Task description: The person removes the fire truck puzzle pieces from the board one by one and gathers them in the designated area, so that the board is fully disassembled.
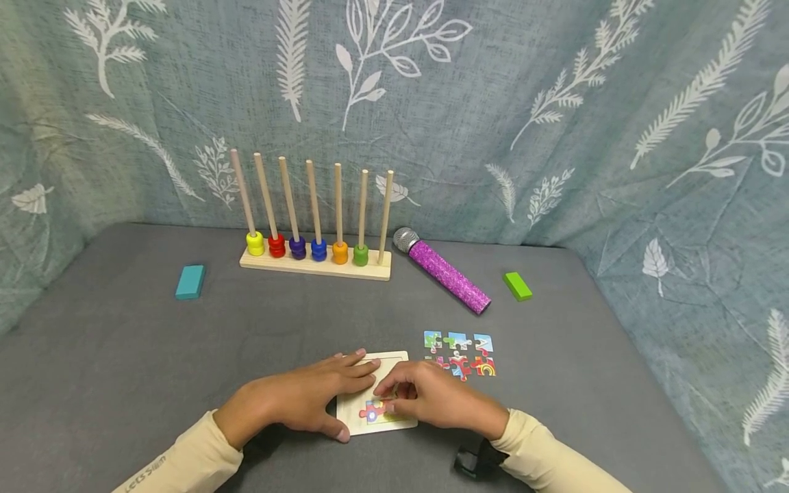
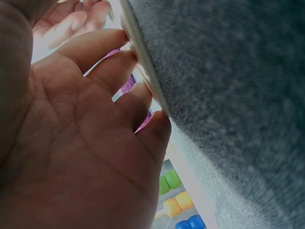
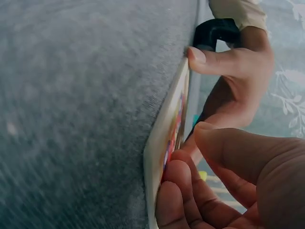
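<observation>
A wooden puzzle board lies flat near the front of the table. Joined jigsaw pieces, red and blue, lie in its lower part. My left hand rests on the board's left side, fingers spread over the top and thumb at the near edge. Over the right part bends my right hand, its fingertips down at the pieces. From the right wrist, the thumb stands apart from the fingers, with no piece visible between them. Several loose jigsaw pieces lie in two rows right of the board, partly behind this hand.
A wooden peg rack with coloured beads stands at the back. Beside it lies a microphone with a glittery purple handle. A teal block is at the left, a green block at the right. A patterned curtain hangs behind.
</observation>
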The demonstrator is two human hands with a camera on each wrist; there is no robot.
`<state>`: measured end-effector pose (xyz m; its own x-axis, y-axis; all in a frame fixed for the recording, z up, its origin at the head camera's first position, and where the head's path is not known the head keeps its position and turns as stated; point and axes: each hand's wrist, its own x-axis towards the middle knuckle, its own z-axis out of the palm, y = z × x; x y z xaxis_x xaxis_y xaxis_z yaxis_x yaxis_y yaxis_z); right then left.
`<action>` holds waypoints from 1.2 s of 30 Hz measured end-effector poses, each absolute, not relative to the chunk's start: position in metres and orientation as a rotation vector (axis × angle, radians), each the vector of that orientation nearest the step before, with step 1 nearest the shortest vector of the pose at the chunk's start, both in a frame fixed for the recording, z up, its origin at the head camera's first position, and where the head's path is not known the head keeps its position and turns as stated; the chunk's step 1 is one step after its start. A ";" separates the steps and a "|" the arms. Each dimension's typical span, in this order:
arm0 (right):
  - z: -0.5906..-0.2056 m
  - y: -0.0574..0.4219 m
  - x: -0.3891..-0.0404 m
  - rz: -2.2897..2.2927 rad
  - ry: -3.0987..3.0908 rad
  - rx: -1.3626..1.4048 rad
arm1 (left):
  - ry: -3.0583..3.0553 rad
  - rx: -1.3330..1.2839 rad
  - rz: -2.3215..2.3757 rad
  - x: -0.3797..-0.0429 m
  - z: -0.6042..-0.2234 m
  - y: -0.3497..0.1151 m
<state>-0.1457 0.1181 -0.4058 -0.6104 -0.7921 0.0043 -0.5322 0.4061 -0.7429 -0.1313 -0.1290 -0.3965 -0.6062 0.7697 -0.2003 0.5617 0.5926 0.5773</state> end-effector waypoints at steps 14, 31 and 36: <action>-0.407 0.116 -0.146 -1.028 2.304 -1.206 | 2.411 1.090 0.640 -0.132 -0.396 -0.130; -0.406 0.113 -0.145 -1.028 2.285 -1.253 | 2.415 1.105 0.638 -0.131 -0.395 -0.130; -0.409 0.115 -0.147 -1.112 2.190 -1.203 | 2.404 1.098 0.648 -0.131 -0.395 -0.130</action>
<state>-0.1475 0.1148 -0.4085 -0.5474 -0.8364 0.0267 -0.5152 0.3117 -0.7984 -0.1314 -0.1302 -0.3949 -0.6018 0.7789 -0.1765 0.5845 0.5802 0.5673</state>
